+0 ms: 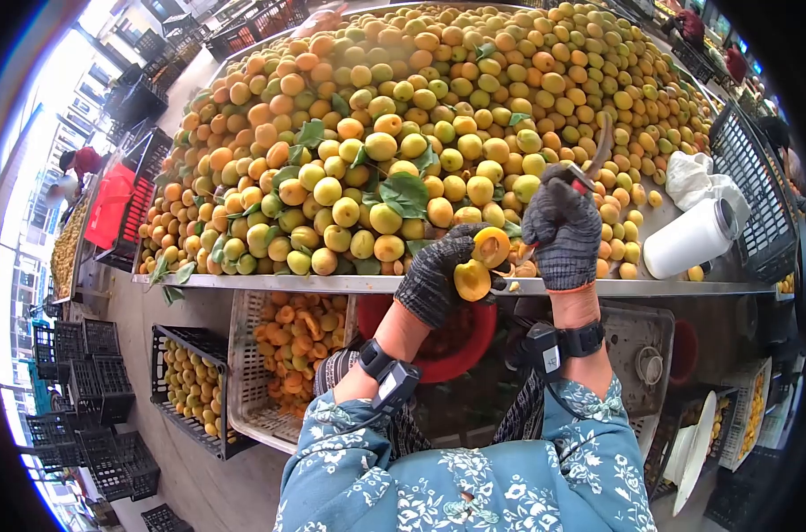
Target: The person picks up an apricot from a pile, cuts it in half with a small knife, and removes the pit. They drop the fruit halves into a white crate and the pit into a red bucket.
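Observation:
My left hand point(440, 277), in a dark grey knitted glove, is closed around an apricot point(490, 248) split open into two halves. The orange cut faces are turned up, and the lower half sits against my fingertips. In its matching glove, my right hand point(563, 229) is closed on a curved knife point(603, 146). Its blade points up and away from the split fruit, and a bit of red handle shows. Both hands are over the table's metal front edge point(332, 284). Just beyond them lies a large heap of whole apricots point(345, 211) with green leaves point(405, 195) among them.
A white lidded container point(691, 238) lies tilted at the table's right, near a black crate point(753, 191). Below the edge are a red tub point(461, 348), a pale crate point(243, 390) of apricot halves and a black crate point(165, 340) of whole fruit.

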### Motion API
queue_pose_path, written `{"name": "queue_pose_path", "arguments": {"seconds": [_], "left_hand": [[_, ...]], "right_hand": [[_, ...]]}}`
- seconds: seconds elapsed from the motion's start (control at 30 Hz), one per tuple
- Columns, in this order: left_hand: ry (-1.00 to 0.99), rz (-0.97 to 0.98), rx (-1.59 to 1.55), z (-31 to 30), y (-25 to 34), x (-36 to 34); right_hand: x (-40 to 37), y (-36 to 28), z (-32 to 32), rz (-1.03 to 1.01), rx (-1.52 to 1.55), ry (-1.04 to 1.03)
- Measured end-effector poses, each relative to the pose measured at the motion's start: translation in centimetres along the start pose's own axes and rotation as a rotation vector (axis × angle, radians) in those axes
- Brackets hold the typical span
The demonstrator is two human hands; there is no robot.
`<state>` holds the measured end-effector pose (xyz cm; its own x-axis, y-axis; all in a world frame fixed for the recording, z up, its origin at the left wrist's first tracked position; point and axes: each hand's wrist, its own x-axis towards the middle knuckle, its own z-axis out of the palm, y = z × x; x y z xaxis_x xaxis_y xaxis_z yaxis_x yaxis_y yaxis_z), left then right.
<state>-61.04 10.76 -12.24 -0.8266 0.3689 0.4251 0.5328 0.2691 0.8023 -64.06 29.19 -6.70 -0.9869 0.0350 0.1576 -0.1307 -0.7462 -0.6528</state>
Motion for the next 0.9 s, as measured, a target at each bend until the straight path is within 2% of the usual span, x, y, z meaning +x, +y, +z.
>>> {"name": "queue_pose_path", "arguments": {"seconds": [0.03,0.1,0.13,0.2,0.33,0.4,0.43,0.5,0.53,0.6,0.67,0.73,0.9], "left_hand": [[-0.004,-0.002,-0.004,0.3,-0.1,-0.1],[0.053,-0.232,-0.475,0.8,0.0,0.0],[0.049,-0.234,-0.477,0.8,0.1,-0.1],[-0.03,-0.085,-0.201,0.4,1.2,0.2],[-0.051,-0.073,-0.25,1.0,0.8,0.3],[-0.048,-0.797,-1.466,1.0,1.9,1.1],[-0.049,-0.798,-1.465,0.9,2.2,1.3],[-0.158,-0.626,-0.972,1.0,2.5,1.4],[-0.158,-0.627,-0.973,1.1,2.5,1.3],[-0.174,-0.485,-0.739,1.4,2.5,1.2],[-0.154,-0.456,-0.734,1.6,2.3,1.2],[-0.196,-0.619,-1.036,1.2,3.2,1.2],[-0.179,-0.629,-0.95,1.3,3.2,1.2]], "right_hand": [[-0.1,-0.2,0.2,-0.001,-0.002,0.006],[-0.1,-0.4,0.7,-0.031,-0.056,-0.043],[-0.2,-0.4,1.1,-0.031,-0.057,-0.039],[-0.4,-0.1,1.8,-0.124,-0.155,-0.02],[-0.5,0.2,1.8,-0.187,-0.244,-0.016],[-0.6,-0.1,1.8,-0.168,-0.233,-0.027],[-0.7,-0.2,2.1,-0.175,-0.229,-0.011],[-0.9,0.0,2.4,-0.181,-0.225,0.006],[-0.9,0.2,2.5,-0.192,-0.232,0.01],[-1.0,0.3,2.7,-0.202,-0.24,0.015],[-1.3,0.2,3.0,-0.201,-0.239,0.047],[-1.2,0.0,2.7,-0.185,-0.228,0.017],[-1.4,-0.1,2.8,-0.156,-0.213,0.021]]}}
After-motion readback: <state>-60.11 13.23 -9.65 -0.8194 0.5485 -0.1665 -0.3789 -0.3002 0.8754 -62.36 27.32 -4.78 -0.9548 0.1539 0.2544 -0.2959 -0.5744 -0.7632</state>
